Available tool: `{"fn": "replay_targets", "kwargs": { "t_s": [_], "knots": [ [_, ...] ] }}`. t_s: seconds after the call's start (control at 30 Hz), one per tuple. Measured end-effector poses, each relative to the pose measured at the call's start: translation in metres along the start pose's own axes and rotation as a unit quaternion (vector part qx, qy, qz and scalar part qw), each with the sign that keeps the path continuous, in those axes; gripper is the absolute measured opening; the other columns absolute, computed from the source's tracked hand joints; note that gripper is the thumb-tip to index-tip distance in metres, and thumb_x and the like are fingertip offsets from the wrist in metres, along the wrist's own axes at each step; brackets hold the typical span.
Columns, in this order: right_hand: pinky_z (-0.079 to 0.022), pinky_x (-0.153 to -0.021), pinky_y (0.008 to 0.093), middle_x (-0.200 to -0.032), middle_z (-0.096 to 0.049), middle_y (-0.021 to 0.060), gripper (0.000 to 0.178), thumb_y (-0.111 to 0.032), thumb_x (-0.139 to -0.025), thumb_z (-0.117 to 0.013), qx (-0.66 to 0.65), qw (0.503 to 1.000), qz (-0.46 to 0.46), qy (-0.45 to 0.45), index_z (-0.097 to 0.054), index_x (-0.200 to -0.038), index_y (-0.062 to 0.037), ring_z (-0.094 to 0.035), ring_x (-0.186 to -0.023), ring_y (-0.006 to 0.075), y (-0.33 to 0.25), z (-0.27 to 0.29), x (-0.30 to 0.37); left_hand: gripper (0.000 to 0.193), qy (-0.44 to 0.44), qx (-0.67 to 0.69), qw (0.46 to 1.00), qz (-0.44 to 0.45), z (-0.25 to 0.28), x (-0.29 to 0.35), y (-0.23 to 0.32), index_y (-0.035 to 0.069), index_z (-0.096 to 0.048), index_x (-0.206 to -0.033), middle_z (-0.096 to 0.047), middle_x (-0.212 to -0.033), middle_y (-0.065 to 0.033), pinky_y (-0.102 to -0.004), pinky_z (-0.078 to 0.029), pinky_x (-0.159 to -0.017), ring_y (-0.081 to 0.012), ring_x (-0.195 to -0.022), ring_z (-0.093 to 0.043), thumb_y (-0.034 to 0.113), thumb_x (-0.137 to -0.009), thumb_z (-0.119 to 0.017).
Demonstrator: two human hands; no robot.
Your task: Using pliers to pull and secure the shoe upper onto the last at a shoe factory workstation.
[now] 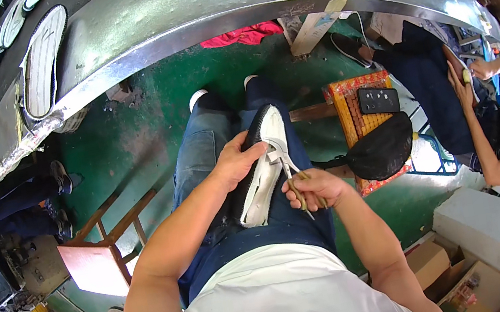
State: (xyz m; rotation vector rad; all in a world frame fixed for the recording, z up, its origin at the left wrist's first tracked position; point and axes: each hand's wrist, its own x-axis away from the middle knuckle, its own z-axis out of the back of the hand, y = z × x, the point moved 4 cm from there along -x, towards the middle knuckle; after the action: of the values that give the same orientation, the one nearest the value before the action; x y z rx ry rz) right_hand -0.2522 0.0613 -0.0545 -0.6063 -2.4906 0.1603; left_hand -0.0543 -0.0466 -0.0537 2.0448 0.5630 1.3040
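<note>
Across my lap lies a shoe upper [271,127] in black and white, its toe pointing away from me and its white inner side facing up. My left hand [236,160] grips it at the left edge, with the thumb pressed on the white lining. In my right hand [322,187] is a pair of scissors [288,173] with brass-coloured handles. The blades reach up to the right edge of the upper, beside a loose white strip of lining. Whether the blades touch the material I cannot tell.
A long metal workbench [129,40] curves ahead, bearing another white-lined shoe upper [43,62]. To my right, a beaded seat [350,117] holds a black phone [378,100] and a black bag [382,147]. A wooden stool [92,267] stands left. Co-workers sit on both sides.
</note>
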Motion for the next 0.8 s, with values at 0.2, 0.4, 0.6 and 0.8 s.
{"fn": "replay_targets", "kwargs": {
  "t_s": [0.2,0.4,0.6,0.8],
  "knots": [
    [-0.065,-0.075,0.0365,-0.119,-0.069,0.0183,0.038,-0.018,-0.100,-0.063,0.356,0.919,-0.089,0.143,-0.057,-0.127,0.0079,-0.070,-0.109,0.0259,-0.070,-0.027,0.043,0.073,0.083,-0.150,0.985,0.000,-0.004,-0.005,0.002,-0.005,-0.048,-0.144,-0.066,-0.127,-0.0195,-0.0357,-0.051,-0.098,-0.0263,-0.112,-0.065,0.033,-0.087,-0.074],
    [-0.057,-0.062,0.0376,-0.092,-0.071,0.0116,0.034,-0.030,-0.105,-0.054,0.497,0.823,0.035,0.273,-0.062,-0.108,0.0032,-0.069,-0.080,0.0204,-0.102,-0.061,0.028,0.077,0.081,-0.214,0.973,0.032,-0.009,0.001,0.012,-0.005,-0.048,-0.143,-0.065,-0.129,-0.0230,-0.0369,-0.049,-0.100,-0.0300,-0.117,-0.064,0.042,-0.086,-0.073],
    [-0.052,-0.069,0.0456,-0.077,-0.066,0.0222,0.042,-0.033,-0.107,-0.046,0.680,0.677,0.121,0.255,-0.058,-0.092,0.0044,-0.069,-0.075,0.0369,-0.112,-0.073,0.006,0.075,0.072,-0.243,0.967,0.033,-0.006,0.004,0.022,-0.006,-0.049,-0.139,-0.065,-0.126,-0.0221,-0.0371,-0.050,-0.098,-0.0298,-0.115,-0.065,0.037,-0.085,-0.076],
    [-0.053,-0.071,0.0454,-0.078,-0.071,0.0180,0.035,-0.029,-0.102,-0.055,0.581,0.764,0.047,0.276,-0.060,-0.093,0.0049,-0.069,-0.075,0.0397,-0.081,-0.053,0.017,0.071,0.016,-0.198,0.978,0.068,0.004,-0.006,0.019,-0.003,-0.048,-0.138,-0.065,-0.124,-0.0162,-0.0367,-0.050,-0.100,-0.0238,-0.114,-0.063,0.027,-0.084,-0.083]
  ]
}}
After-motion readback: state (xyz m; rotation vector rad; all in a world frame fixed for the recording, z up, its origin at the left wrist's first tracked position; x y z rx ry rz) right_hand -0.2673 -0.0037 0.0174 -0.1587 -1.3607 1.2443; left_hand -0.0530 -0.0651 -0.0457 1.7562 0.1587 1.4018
